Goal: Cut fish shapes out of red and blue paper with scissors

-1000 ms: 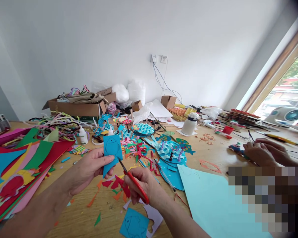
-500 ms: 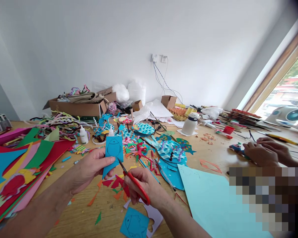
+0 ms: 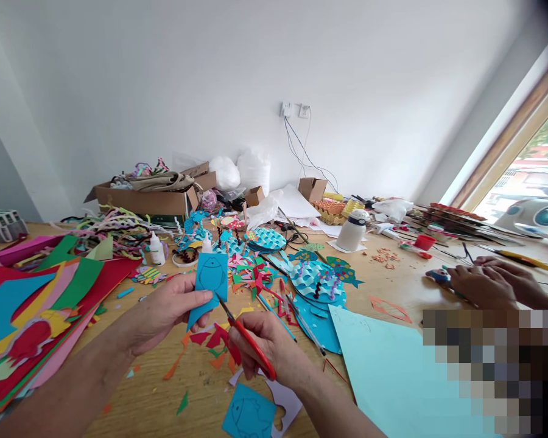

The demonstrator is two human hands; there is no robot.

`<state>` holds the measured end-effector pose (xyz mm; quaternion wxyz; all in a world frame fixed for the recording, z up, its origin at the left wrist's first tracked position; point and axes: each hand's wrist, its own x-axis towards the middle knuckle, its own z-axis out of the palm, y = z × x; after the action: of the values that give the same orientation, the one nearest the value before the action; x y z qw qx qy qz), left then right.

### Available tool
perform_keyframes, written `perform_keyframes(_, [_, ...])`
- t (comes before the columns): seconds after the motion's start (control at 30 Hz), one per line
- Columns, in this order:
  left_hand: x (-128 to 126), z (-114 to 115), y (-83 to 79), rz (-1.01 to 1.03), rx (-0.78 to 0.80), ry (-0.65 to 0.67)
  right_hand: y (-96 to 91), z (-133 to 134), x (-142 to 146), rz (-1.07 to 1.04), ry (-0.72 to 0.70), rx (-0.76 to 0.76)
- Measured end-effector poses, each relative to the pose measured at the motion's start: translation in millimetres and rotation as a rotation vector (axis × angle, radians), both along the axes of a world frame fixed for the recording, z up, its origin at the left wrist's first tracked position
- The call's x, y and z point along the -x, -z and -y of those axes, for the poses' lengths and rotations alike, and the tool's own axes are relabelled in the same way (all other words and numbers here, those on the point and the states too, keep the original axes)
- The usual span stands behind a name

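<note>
Between the thumb and fingers of my left hand is a piece of blue paper with a fish drawn on it. My right hand grips red-handled scissors, their blades reaching the lower right edge of the blue paper; how far they are parted I cannot tell. Below my hands, a second blue paper square with a drawn fish lies partly on a lilac paper offcut. Red paper scraps are scattered under the scissors.
Coloured sheets are stacked on the left. Blue wavy paper craft and a large pale blue sheet lie to the right. Glue bottles and a white bottle stand behind. Another person's hands work at the far right.
The whole view has shifted slightly, moving the table things a little right and down. Both hands keep nearly the same pose, with the scissors still at the paper's edge.
</note>
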<state>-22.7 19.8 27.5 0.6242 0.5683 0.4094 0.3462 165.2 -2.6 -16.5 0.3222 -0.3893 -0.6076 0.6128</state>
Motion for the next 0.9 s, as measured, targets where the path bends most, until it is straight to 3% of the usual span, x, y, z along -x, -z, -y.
perform_keyframes(0.37, [2.3,-1.1,-0.8,-0.035,-0.005,-0.005,5.1,-1.3,2.1,0.035,0.038,-0.022])
perform_keyframes(0.9, [-3.2,0.5,-1.4,-0.037,-0.008,-0.136,10.3,-3.8,2.0,-0.003,0.032,-0.041])
